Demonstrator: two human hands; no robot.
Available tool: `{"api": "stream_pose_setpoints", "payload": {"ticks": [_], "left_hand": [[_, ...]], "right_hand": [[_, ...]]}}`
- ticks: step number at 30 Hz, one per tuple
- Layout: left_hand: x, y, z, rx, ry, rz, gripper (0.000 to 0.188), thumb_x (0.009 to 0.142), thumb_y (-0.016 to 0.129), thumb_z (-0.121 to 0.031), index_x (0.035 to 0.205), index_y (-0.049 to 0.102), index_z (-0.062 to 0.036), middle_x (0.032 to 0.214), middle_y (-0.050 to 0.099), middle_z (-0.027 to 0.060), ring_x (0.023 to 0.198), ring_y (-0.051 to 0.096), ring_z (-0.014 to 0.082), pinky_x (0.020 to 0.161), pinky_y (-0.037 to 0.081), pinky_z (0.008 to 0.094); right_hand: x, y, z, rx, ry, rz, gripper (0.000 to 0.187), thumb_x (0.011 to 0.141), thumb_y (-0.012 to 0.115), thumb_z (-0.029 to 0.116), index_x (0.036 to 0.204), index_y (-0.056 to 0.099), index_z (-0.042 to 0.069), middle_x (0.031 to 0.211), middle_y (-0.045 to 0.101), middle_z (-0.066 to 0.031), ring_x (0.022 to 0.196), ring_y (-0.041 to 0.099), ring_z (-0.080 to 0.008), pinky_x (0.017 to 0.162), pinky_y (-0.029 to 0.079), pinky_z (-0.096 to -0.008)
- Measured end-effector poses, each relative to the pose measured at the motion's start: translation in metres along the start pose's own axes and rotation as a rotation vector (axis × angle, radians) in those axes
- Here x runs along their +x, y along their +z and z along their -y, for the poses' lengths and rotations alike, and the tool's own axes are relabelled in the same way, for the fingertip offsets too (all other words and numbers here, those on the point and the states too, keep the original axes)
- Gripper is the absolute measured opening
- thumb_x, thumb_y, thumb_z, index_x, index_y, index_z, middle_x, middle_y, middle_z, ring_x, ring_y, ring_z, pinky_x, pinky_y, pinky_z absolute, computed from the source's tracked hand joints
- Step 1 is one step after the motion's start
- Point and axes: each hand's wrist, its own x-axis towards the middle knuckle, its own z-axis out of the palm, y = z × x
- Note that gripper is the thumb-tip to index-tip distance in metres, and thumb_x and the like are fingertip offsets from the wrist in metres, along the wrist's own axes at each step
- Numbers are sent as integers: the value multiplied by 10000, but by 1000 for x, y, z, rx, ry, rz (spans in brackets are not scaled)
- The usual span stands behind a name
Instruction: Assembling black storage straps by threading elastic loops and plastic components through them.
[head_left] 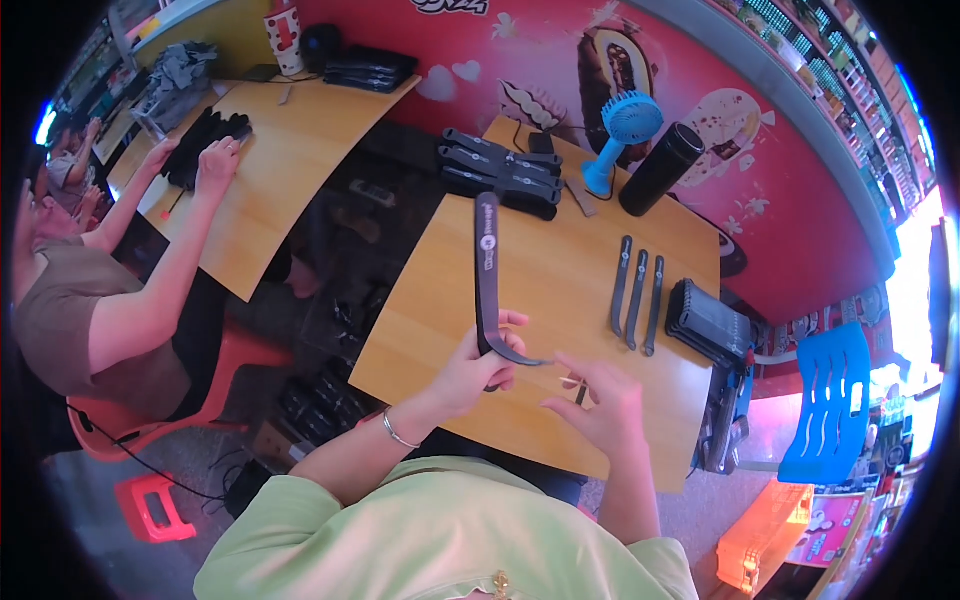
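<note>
A long black strap (487, 265) with pale printing rises from my left hand (468, 372), whose fingers are closed around its lower part. Its lower end bends to the right in a thin, curved tip. Close by that tip is my right hand (603, 400), thumb and index finger apart and not visibly touching the strap. A small dark bit shows among the right fingers; what it is I cannot make out. To the right on the wooden table (430, 290), three similar black straps (637, 295) lie side by side. A stack of black straps (710, 322) sits near the right edge.
At the table's back are bundled black straps (500, 170), a blue fan (605, 160) and a black bottle (663, 168). A blue chair (828, 405) and an orange crate (765, 535) stand right. Left, a person (120, 320) handles dark pieces at another table (265, 190). A red stool (150, 508) stands lower left.
</note>
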Motion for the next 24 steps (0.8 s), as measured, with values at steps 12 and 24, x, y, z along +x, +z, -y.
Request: {"api": "stream_pose_setpoints", "payload": {"ticks": [12, 24], "left_hand": [[0, 16, 15, -2, -254, -37, 302, 946, 450, -141, 1241, 397, -111, 736, 446, -4, 509, 358, 59, 464, 325, 206], [-4, -7, 4, -171, -424, 119, 323, 1008, 287, -258, 1210, 452, -67, 653, 311, -43, 469, 227, 39, 409, 198, 193]], "right_hand": [[8, 19, -6, 179, -22, -53, 200, 722, 740, 57, 912, 689, 93, 782, 604, -33, 618, 576, -136, 513, 440, -243], [52, 1, -49, 135, 297, -38, 45, 791, 655, 7, 834, 646, -5, 688, 607, -19, 614, 504, -44, 538, 390, -201]]}}
